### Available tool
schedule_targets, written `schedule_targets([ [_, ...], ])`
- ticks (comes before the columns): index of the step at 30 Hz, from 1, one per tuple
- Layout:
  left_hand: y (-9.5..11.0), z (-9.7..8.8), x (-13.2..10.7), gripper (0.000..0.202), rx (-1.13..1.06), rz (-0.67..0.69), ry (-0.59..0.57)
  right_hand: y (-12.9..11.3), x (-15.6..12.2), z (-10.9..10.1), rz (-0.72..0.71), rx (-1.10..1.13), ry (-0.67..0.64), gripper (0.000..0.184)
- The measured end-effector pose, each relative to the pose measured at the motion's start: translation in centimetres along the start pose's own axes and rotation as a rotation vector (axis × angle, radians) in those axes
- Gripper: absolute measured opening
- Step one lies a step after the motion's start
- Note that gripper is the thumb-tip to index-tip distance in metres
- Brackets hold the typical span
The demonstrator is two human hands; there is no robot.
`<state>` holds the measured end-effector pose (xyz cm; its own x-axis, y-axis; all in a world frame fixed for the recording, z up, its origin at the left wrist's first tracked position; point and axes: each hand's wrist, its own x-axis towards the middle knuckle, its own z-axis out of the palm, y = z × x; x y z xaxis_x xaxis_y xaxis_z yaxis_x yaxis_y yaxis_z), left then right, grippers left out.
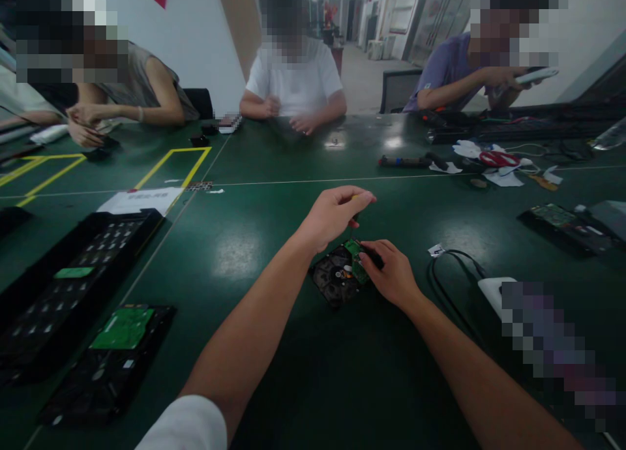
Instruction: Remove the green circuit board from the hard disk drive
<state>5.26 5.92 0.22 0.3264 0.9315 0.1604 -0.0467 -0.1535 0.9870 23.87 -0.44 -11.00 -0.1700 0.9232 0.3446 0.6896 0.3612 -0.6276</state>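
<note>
A hard drive point(332, 280) lies on the green table in front of me, its dark underside up and a green circuit board point(360, 270) along its right side. My left hand point(335, 215) is closed above the drive's far edge, pinching a thin screwdriver point(351, 231). The shaft points down at the board; most of the handle is hidden by the fingers. From the right, my right hand point(394, 270) grips the edge of the drive, with its fingers over the board's side.
A hard drive with a green board point(122, 329) lies at the left, beside a long black tray point(141, 225). At the right are a cable point(433, 284) and another drive point(562, 225). Three people sit across the table, near a dark tool point(403, 162) and scraps point(503, 176).
</note>
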Motion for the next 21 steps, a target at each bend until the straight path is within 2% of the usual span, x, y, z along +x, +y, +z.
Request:
schedule_targets([
  [4,0.10,-0.08,-0.16,0.024,-0.029,-0.030,-0.038,-0.02,-0.01,0.01,0.001,-0.007,0.010,0.029],
  [8,0.36,0.11,-0.16,0.016,-0.213,-0.154,-0.023,0.10,0.00,0.09,-0.007,-0.002,0.013,0.029],
  [11,0.31,0.19,-0.05,0.015,-0.318,-0.191,-0.004,0.18,-0.01,0.15,-0.011,0.001,0.020,0.028],
  [18,0.35,-0.21,-0.05,0.019,-0.135,-0.104,0.002,0.11,-0.03,0.01,-0.001,-0.001,0.003,0.029],
  [21,0.31,-0.23,-0.06,0.019,-0.174,-0.136,0.005,0.16,-0.05,0.01,-0.001,-0.009,0.000,0.028],
])
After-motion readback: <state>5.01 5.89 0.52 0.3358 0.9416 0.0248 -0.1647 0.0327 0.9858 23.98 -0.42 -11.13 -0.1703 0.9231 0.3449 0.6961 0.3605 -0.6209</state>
